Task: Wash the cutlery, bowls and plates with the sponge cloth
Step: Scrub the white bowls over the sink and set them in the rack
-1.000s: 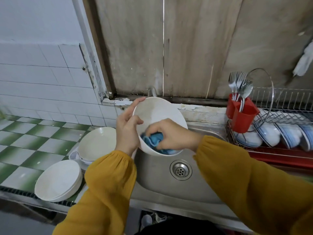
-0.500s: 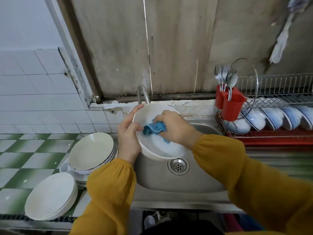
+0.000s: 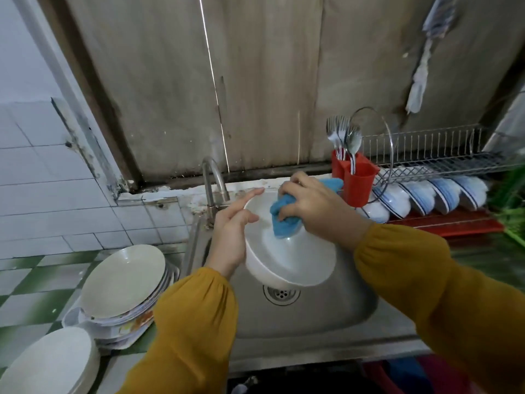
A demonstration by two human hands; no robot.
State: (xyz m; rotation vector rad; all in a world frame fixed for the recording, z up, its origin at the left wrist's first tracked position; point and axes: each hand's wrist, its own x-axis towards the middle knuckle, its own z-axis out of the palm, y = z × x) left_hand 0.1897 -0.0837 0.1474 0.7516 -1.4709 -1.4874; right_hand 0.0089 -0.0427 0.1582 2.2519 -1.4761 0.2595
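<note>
Head view: brace white bowl with gripping left hand, sweep blue sponge cloth, clutched in right hand, around rim.

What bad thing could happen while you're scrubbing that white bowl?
The white bowl hangs over the sink, held only by the left hand at its rim; it might slip and crack. The right hand, rubbing with the sponge cloth, is close to the red cutlery holder and could knock it. The tilted plate stack sits near the left sleeve; a bump might topple it.
</note>
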